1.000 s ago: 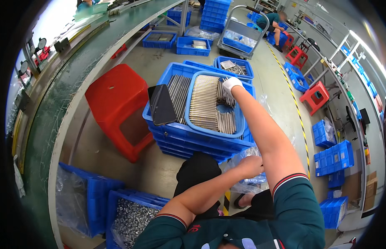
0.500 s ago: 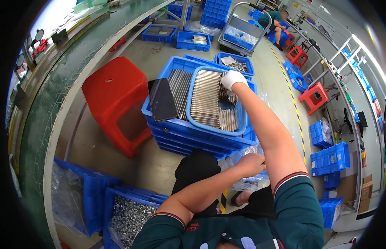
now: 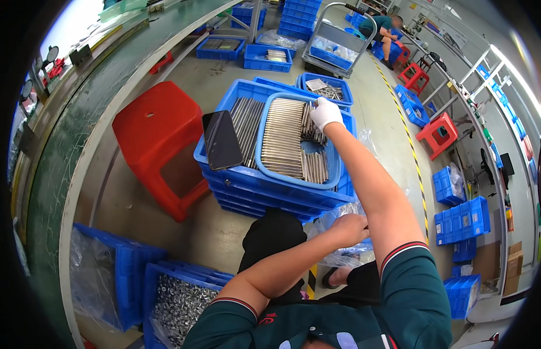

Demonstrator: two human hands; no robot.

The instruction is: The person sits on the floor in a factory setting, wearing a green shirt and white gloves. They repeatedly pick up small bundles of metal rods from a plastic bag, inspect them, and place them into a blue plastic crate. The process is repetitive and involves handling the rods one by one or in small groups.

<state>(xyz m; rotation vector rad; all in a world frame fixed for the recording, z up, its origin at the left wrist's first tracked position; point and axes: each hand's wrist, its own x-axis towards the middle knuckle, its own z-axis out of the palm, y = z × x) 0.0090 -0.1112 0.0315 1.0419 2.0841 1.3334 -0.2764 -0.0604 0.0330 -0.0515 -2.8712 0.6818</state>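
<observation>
My right hand, in a white glove, reaches over the far right corner of a light-blue mesh basket. Its fingers are closed on slim metal rods, partly hidden by the glove. Inside the basket, a long row of silvery rods fills the left side, with shorter stacks on the right. My bare left hand is closed below my right forearm. Something small and dark shows at its fingertips, too little to name. The basket rests on a stack of blue crates.
A black phone leans beside darker rods in the top crate. To the left stand a red stool and a long green-topped bench. A bin of small metal parts is lower left. A trolley and a seated person are farther off.
The view has shifted slightly, so the crates and basket sit a little farther left. My right hand has moved slightly right and nearer relative to the basket; my left stays closed.
</observation>
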